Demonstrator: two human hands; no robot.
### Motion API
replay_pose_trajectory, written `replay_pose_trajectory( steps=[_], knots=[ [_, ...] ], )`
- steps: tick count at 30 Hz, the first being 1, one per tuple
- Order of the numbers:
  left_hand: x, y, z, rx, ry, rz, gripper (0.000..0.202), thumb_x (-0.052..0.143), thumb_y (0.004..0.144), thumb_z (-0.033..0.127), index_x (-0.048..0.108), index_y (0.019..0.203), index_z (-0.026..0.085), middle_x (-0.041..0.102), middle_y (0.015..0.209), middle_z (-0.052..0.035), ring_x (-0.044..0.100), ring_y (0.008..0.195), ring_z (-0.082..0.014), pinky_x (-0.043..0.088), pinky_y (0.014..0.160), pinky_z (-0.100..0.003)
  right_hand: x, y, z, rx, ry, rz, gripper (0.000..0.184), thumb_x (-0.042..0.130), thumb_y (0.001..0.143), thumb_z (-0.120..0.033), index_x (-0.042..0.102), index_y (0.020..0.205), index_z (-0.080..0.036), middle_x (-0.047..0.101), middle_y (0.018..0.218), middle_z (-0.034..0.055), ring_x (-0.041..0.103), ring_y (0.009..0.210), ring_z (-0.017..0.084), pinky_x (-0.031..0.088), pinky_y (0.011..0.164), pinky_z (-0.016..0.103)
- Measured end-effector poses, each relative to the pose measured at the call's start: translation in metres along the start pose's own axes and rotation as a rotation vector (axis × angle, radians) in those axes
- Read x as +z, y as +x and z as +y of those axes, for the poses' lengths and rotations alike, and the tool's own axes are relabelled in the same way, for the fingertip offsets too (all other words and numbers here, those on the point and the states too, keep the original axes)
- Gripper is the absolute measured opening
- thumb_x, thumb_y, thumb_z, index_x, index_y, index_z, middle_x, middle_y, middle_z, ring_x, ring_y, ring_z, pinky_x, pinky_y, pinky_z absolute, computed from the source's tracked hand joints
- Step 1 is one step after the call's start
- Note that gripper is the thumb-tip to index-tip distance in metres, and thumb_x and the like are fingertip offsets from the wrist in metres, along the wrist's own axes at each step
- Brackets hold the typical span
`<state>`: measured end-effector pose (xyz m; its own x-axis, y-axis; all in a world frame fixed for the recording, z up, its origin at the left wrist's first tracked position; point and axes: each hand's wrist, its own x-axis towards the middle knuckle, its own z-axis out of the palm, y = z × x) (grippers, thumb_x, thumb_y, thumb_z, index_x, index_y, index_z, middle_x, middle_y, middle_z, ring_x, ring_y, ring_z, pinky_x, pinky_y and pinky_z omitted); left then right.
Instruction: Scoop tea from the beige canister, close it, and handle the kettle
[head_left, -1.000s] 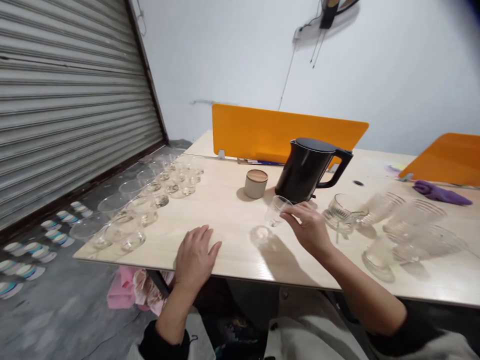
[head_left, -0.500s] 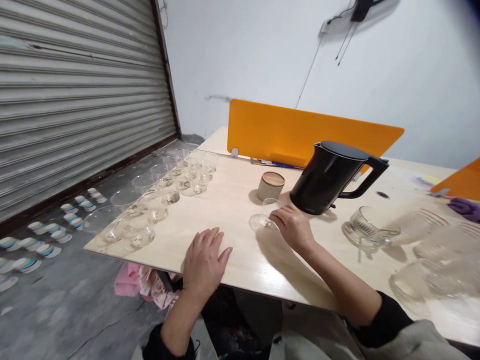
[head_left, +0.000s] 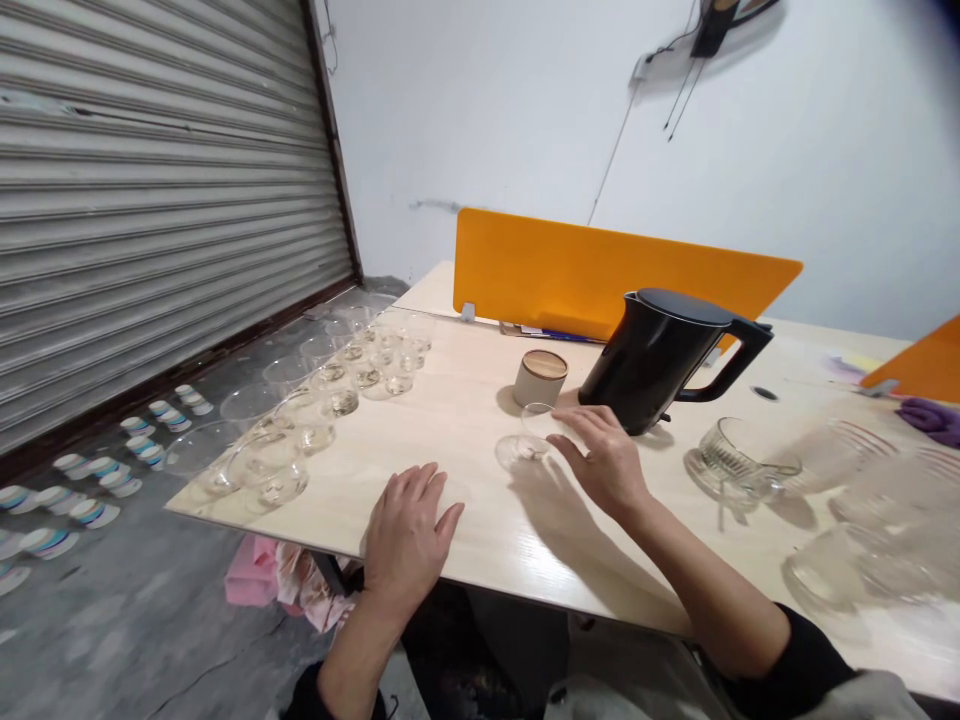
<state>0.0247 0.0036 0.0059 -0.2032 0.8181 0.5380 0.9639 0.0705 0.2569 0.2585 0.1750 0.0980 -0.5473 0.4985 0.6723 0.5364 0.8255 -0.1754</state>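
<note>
My left hand (head_left: pixel 411 528) lies flat, palm down, on the light wooden table (head_left: pixel 465 520) near its front edge and holds nothing. My right hand (head_left: pixel 606 462) hovers low over the table with its fingers spread, the fingertips at the rim of a small clear glass (head_left: pixel 525 442). The glass stands upright on the table, just left of that hand. Right behind them are a black electric kettle (head_left: pixel 661 358) and a beige canister with a wooden lid (head_left: pixel 540 378).
Several clear glasses (head_left: pixel 315 412) line the table's left edge. Ribbed glass cups (head_left: pixel 741 462) crowd the right side, with a purple cloth (head_left: pixel 930 416) beyond. An orange divider (head_left: pixel 615 272) crosses the back. Small cups (head_left: pixel 90 478) sit on the floor by a roller shutter.
My right hand brought the small glass down and to the left, set it on the table, and its fingers have loosened from it. The left hand stayed flat.
</note>
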Motion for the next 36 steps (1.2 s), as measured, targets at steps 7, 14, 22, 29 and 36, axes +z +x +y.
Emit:
replay_pose_trajectory(
  steps=[7,14,22,29,36],
  knots=[
    [0.006,-0.001,-0.002,0.018,0.013,0.024,0.035,0.058,0.101,0.039,0.068,0.128,0.018,0.069,0.137,-0.0122,0.059,0.126,-0.0341,0.048,0.112,-0.053,-0.003,0.03,0.047,0.289,0.001,0.045,0.047,0.057,0.098,-0.052,0.067,0.134,-0.024,0.072,0.129,0.0131,0.064,0.115,0.035,0.053,0.099,0.052],
    [0.01,-0.001,-0.002,0.015,-0.002,0.062,0.035,0.059,0.1,0.037,0.068,0.129,0.019,0.069,0.136,-0.0126,0.059,0.126,-0.0344,0.05,0.11,-0.053,0.04,0.07,0.071,0.406,0.099,-0.054,0.072,0.062,0.09,-0.061,0.057,0.147,-0.017,0.058,0.148,0.0207,0.056,0.135,0.038,0.043,0.113,0.055],
    [0.01,-0.002,-0.002,0.026,-0.007,0.078,0.035,0.058,0.101,0.038,0.068,0.129,0.02,0.069,0.136,-0.0138,0.06,0.126,-0.0338,0.05,0.11,-0.055,0.071,0.091,0.076,0.469,0.114,-0.112,0.089,0.077,0.079,-0.057,0.049,0.153,-0.015,0.054,0.152,0.02,0.05,0.14,0.037,0.038,0.119,0.049],
    [0.007,0.009,0.009,0.013,-0.084,-0.016,0.046,0.057,0.101,0.04,0.059,0.141,0.017,0.063,0.146,-0.0151,0.055,0.136,-0.0357,0.044,0.116,-0.059,0.083,0.089,0.085,0.469,0.106,-0.046,0.082,0.079,0.077,-0.052,0.055,0.149,-0.02,0.061,0.139,0.017,0.057,0.13,0.036,0.045,0.112,0.048],
    [0.024,0.043,0.051,0.064,-0.324,-0.264,0.068,0.057,0.099,0.047,0.042,0.157,0.013,0.045,0.163,-0.0192,0.042,0.152,-0.0343,0.035,0.125,-0.056,0.07,0.085,0.091,0.457,0.065,-0.003,0.081,0.077,0.078,-0.05,0.055,0.148,-0.017,0.064,0.136,0.0193,0.059,0.128,0.037,0.046,0.11,0.049]
  ],
)
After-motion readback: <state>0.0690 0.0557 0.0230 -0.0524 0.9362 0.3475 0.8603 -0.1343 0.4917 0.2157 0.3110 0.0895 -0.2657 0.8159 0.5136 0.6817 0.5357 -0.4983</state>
